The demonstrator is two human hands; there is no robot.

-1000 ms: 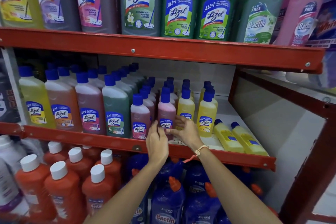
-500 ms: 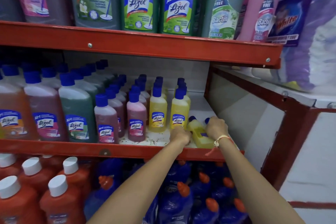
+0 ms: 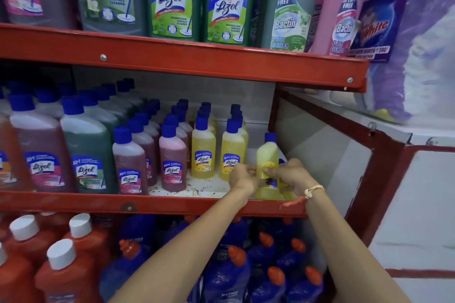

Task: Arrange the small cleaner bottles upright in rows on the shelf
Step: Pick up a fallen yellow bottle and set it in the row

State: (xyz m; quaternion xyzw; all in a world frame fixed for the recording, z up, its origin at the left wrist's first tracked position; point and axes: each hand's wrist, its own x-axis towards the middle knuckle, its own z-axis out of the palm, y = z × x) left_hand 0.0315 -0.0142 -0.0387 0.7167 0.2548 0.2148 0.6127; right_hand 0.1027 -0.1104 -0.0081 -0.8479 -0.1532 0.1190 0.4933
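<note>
Small blue-capped cleaner bottles stand in rows on the middle shelf (image 3: pixel 172 204): pink ones (image 3: pixel 172 157) to the left, yellow ones (image 3: pixel 203 152) to the right. At the right end, a small yellow bottle (image 3: pixel 267 152) stands upright near the front edge. My left hand (image 3: pixel 242 177) grips its lower left side and my right hand (image 3: pixel 291 174) grips its lower right side. The blue cap of a second yellow bottle (image 3: pixel 282 161) peeks out behind my right hand; the rest of it is mostly hidden.
Larger Lizol bottles (image 3: pixel 86 150) fill the left of the same shelf. Big cleaner bottles (image 3: pixel 172 2) stand on the shelf above. Below are red bottles with white caps (image 3: pixel 61 270) and blue bottles with orange caps (image 3: pixel 236 275). A red side frame (image 3: pixel 376 179) bounds the right.
My hands left the pink bottle, moved right to the yellow bottles lying at the shelf's end, and one of them now stands upright between both hands. The view shifted right.
</note>
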